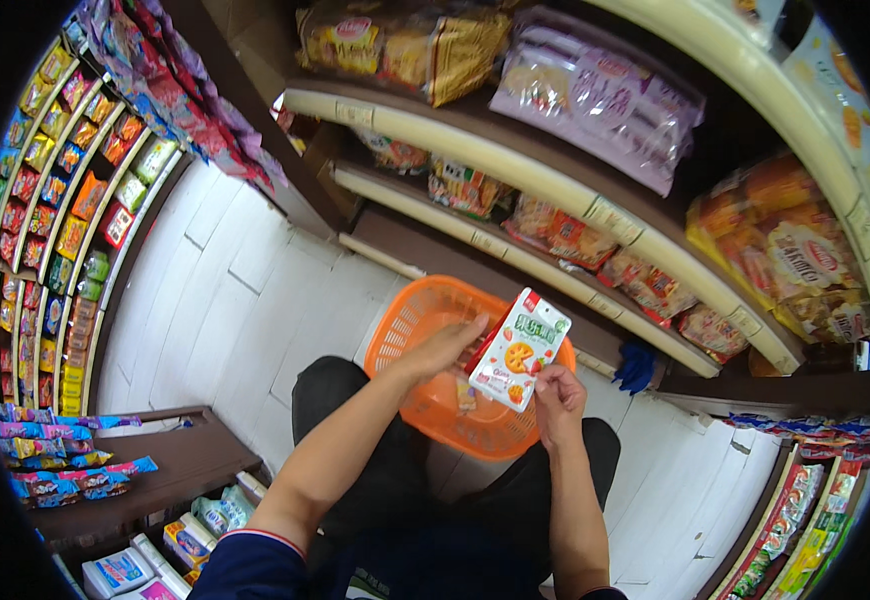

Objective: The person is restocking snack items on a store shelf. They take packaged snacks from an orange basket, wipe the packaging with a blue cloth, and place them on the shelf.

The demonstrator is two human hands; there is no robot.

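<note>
A white snack packet [521, 351] with cookie and strawberry pictures is held up over an orange plastic basket [386, 334]. My right hand [561, 394] pinches its lower right edge between thumb and fingers. Red packaging [486, 346] shows along the white packet's left side, partly behind it. My left hand [442, 351] grips at that red edge, its fingertips partly hidden. Whether the red part belongs to a second packet is unclear. Inside the basket lies a small wrapped item [466, 395], below the held packet.
Shelves with bagged bread [600, 97] and packaged snacks [570, 238] rise just beyond the basket. A blue cloth or glove-like item [634, 367] hangs by the lower shelf. Snack racks [67, 217] line the left. A brown ledge [179, 450] juts out at lower left. My knees [326, 397] flank the basket.
</note>
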